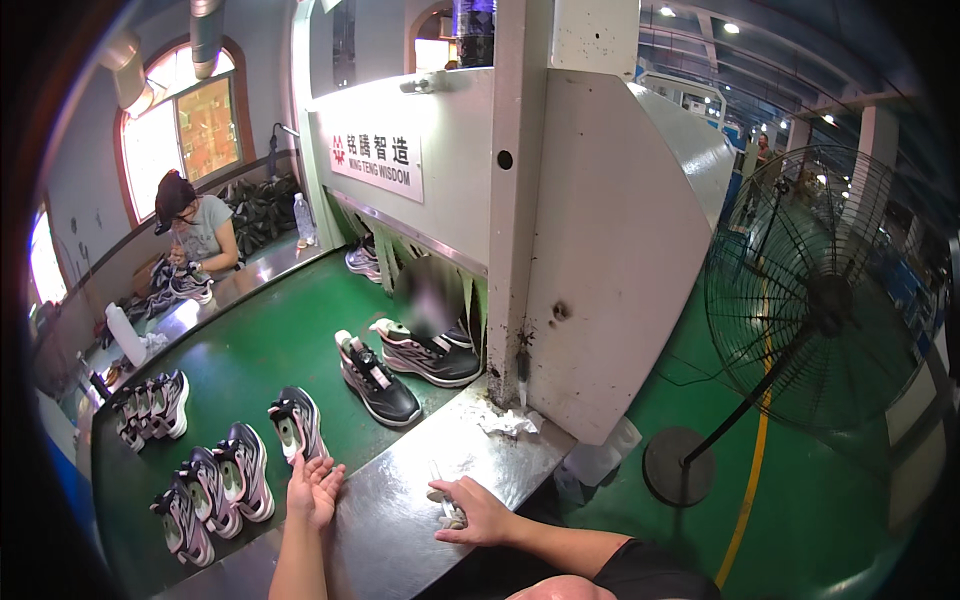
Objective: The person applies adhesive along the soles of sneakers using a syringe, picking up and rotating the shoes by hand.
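My left hand (315,490) is open and palm up, its fingertips close to the heel of a black, grey and pink sneaker (297,425) on the green belt (240,345). Over the metal ledge (385,545), my right hand (478,512) curls its thumb and fingers around a small pale item (450,514), too small to make out. Ahead, a pair of black sneakers with pink tongues, one near (375,380) and one farther right (430,355), points toward the machine post. Several more sneakers (215,490) stand in a row left of my left hand.
A white machine housing (620,240) rises at the right over the belt, with hanging strips (400,250) at its opening. Crumpled white paper (512,422) lies by its post. Another group of sneakers (155,405) sits far left. A co-worker (200,235) handles shoes across the belt. A floor fan (825,300) stands right.
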### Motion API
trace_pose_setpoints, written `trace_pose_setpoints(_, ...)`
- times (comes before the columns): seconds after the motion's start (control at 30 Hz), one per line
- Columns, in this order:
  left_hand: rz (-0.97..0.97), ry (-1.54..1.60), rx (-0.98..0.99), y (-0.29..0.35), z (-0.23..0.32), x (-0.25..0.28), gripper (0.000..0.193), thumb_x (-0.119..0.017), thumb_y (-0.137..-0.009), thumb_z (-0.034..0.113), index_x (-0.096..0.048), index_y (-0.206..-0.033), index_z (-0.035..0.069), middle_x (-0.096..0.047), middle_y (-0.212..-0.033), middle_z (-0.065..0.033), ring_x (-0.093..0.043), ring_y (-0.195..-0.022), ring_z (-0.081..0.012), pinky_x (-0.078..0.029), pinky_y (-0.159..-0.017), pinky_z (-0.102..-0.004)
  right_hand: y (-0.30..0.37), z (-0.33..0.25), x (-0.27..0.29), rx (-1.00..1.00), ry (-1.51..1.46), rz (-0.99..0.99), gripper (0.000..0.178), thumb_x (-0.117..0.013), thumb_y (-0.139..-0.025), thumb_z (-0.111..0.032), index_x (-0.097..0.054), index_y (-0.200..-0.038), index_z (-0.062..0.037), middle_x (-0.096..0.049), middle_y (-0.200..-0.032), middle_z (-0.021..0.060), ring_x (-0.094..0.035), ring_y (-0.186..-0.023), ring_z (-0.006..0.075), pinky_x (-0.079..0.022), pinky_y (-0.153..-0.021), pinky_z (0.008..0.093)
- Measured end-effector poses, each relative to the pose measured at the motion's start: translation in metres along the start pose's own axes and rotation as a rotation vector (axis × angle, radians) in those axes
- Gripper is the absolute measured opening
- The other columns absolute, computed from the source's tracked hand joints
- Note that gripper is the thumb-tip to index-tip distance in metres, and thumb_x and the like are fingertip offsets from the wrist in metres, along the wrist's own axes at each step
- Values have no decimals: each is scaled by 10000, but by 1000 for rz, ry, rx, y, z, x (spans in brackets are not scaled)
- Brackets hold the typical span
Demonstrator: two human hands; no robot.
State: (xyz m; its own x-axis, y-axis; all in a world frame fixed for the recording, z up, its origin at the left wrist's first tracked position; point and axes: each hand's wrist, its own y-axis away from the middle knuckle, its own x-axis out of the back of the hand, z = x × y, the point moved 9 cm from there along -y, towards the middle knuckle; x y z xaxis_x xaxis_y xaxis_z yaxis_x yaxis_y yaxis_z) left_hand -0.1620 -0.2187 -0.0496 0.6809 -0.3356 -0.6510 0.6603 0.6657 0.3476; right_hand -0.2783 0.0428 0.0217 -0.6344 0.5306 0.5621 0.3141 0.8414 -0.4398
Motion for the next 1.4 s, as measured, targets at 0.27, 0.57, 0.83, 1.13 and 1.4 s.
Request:
trace_pose_setpoints(0.27, 24, 67, 13, 2, 18, -11, 459, -511, -905, 460, -514, -1018, 15, -564, -940, -118, -605, -865, -354, -532, -699, -382, -13, -1, 3, 58, 115, 43, 751, -737, -716, -408, -423, -1293, -44, -555, -1098, 143, -488, -951, 308, -400, -874, 389)
trace_pose_setpoints(0.57, 119, -136, -83, 4, 28, 20, 181, -449, -889, 150, -551, -896, 0, -591, -734, -97, -638, -696, -275, -538, -595, -349, -2, -1, -9, 83, 50, 65, 751, -750, -712, -403, -429, -1278, -28, -529, -1061, 162, -488, -939, 303, -396, -872, 371)
trace_pose_setpoints(0.83, -67, -405, -263, 58, 96, -33, 184, -491, -876, 168, -558, -791, 20, -610, -627, -105, -643, -584, -210, -502, -477, -265, -7, 0, 1, 95, 63, 50, 786, -777, -674, -388, -425, -1270, -16, -574, -1083, 139, -490, -935, 300, -395, -868, 389)
trace_pose_setpoints(1.13, -284, -703, -31, 178, -31, -33, 257, -498, -947, 151, -613, -957, -79, -668, -829, -171, -669, -767, -219, -541, -646, -286, -12, -10, -3, 91, 65, 1, 830, -802, -624, -425, -439, -1241, -4, -548, -1009, 143, -480, -877, 299, -413, -802, 382)
trace_pose_setpoints(1.4, 193, -764, -290, 108, 63, 69, 243, -569, -914, 264, -525, -925, 25, -572, -640, -42, -526, -509, -95, -435, -472, -229, 21, 15, 15, -171, -201, 16, 889, -798, -633, -456, -403, -1272, 19, -498, -1053, 149, -520, -947, 257, -441, -823, 352)
